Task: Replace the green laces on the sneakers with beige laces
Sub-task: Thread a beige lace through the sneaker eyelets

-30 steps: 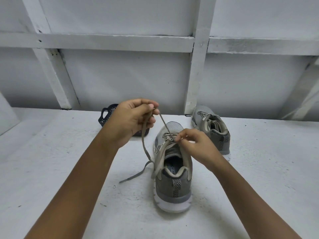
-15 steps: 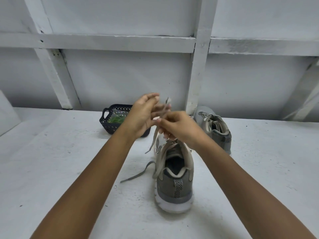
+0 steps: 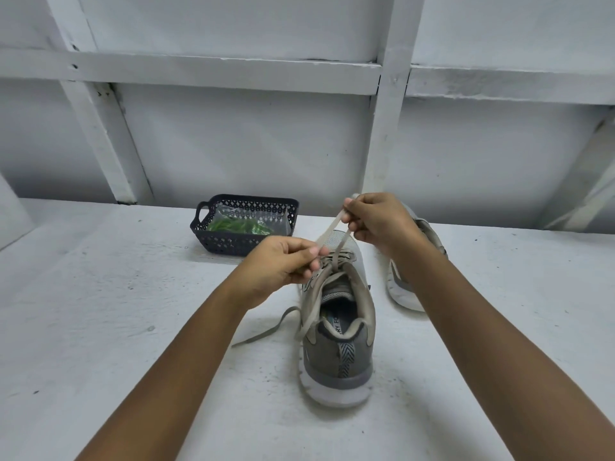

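Note:
A grey sneaker point(image 3: 339, 357) stands heel toward me on the white table, threaded with a beige lace point(image 3: 332, 227). My right hand point(image 3: 376, 221) pinches a loop of that lace, lifted above the toe. At the top eyelets my left hand point(image 3: 283, 264) pinches the lace near its base. A loose end of the lace point(image 3: 263, 331) trails on the table left of the shoe. The second sneaker point(image 3: 409, 287) lies behind my right forearm, mostly hidden. Green laces point(image 3: 236, 224) lie in a clear bag inside a dark basket.
The dark plastic basket point(image 3: 213, 241) sits at the back of the table, left of the shoes. A white wall with wooden battens point(image 3: 389, 128) rises directly behind the table.
My right hand has moved up and to the right, drawing the lace loop out. My left hand has dropped toward the eyelets, uncovering the basket.

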